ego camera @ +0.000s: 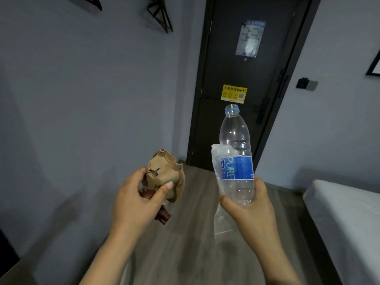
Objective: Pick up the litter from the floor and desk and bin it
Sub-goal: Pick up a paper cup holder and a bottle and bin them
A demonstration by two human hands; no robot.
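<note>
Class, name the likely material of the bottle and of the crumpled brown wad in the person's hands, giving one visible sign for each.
Bottle: clear glossy plastic, likely; see-through ribbed wall, blue label. Brown wad: matt paper or thin card, probably; creased, torn edges.

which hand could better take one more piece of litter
Left, probably. The left hand grips a compact crumpled brown paper and dark red wrapper; the right hand is wrapped round a tall empty water bottle plus a clear plastic bag. Both are full.

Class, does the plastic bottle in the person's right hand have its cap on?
No, the plastic bottle held by the right hand has an open neck bearing only a blue ring.
</note>
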